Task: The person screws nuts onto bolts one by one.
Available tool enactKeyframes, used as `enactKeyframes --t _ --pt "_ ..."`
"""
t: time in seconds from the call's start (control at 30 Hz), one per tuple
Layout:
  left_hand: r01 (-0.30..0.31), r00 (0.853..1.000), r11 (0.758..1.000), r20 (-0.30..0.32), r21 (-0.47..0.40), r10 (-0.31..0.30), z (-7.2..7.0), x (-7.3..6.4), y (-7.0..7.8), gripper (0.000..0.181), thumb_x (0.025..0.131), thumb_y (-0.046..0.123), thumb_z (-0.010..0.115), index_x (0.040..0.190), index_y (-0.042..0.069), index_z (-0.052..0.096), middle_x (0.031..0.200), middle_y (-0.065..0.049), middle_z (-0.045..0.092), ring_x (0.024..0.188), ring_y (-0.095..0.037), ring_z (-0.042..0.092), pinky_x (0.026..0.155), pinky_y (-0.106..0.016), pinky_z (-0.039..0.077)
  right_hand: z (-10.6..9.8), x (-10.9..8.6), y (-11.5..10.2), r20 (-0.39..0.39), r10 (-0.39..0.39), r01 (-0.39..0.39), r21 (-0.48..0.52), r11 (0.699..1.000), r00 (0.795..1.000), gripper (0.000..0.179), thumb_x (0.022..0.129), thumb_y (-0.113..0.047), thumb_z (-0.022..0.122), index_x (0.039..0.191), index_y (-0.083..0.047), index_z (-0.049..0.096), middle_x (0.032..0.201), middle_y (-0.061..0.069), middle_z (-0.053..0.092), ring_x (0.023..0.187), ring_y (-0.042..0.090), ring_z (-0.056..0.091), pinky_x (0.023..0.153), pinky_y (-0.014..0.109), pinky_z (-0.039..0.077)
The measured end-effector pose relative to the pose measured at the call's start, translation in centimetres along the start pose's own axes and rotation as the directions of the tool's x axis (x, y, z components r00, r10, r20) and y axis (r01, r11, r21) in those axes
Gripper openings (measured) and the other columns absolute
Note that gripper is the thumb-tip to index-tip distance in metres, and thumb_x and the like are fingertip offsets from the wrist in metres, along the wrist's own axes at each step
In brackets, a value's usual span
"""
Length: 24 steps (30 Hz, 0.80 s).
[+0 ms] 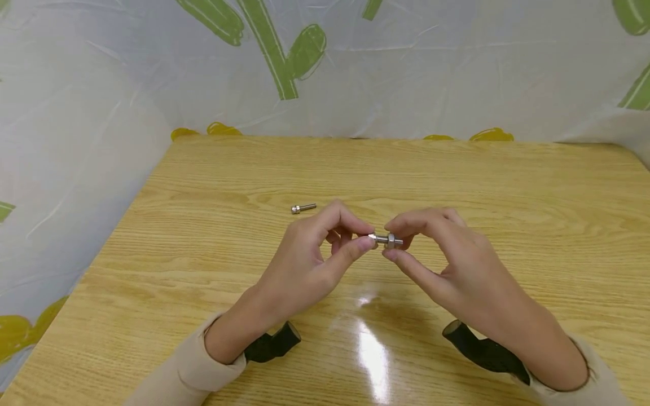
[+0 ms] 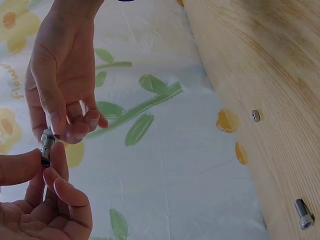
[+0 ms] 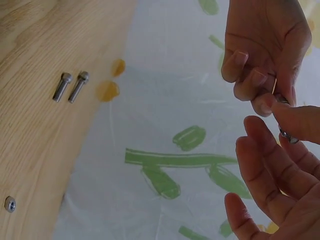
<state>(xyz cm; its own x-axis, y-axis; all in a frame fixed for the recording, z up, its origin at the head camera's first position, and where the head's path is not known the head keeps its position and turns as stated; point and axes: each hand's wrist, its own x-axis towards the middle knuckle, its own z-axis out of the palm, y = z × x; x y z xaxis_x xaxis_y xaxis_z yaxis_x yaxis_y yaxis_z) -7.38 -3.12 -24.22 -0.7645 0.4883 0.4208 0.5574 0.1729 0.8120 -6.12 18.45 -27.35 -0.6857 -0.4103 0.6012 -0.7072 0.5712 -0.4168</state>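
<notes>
My left hand [image 1: 310,262] pinches the head of a silver bolt [image 1: 381,239] between thumb and forefinger, over the table's middle. The bolt lies roughly level, its threaded end towards the right. A hex nut [image 1: 391,241] sits around the shank, near that end. My right hand [image 1: 452,259] holds the nut, with thumb below and forefinger above. In the left wrist view, the bolt [image 2: 48,145] runs between both hands. The right wrist view shows the fingers hiding much of it. Another bolt [image 1: 303,208] lies on the table beyond my left hand.
The wood-grain table [image 1: 203,186] also bears a loose nut [image 2: 256,116]. Two bolts [image 3: 62,86] lie side by side in the right wrist view. A flower-printed plastic sheet [image 1: 406,73] hangs behind the table. Black wrist mounts [image 1: 274,342] stick out below both wrists.
</notes>
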Motion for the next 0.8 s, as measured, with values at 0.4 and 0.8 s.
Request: enactKeyframes --t 0.4,0.8 --pt "0.002 1.000 1.000 0.018 0.026 -0.002 0.0 -0.1 -0.1 0.008 0.090 0.010 0.061 0.096 0.004 0.059 0.086 -0.002 0.064 0.068 -0.005 0.051 0.062 -0.020 0.046 0.1 -0.3 0.6 0.032 0.005 -0.004 -0.005 1.000 0.999 0.033 0.079 -0.017 0.074 0.109 -0.024 0.062 0.096 -0.014 0.060 0.095 0.009 0.049 0.079 0.018 0.037" --pt "0.022 0.999 1.000 0.030 -0.001 -0.022 0.3 -0.2 0.2 0.006 0.089 0.008 0.062 0.094 0.006 0.059 0.086 0.000 0.066 0.068 -0.004 0.049 0.063 -0.020 0.046 0.3 0.0 1.1 0.023 -0.083 0.082 0.062 0.995 0.996 0.014 0.090 -0.013 0.060 0.094 -0.026 0.063 0.085 -0.015 0.059 0.084 0.005 0.052 0.089 0.029 0.033"
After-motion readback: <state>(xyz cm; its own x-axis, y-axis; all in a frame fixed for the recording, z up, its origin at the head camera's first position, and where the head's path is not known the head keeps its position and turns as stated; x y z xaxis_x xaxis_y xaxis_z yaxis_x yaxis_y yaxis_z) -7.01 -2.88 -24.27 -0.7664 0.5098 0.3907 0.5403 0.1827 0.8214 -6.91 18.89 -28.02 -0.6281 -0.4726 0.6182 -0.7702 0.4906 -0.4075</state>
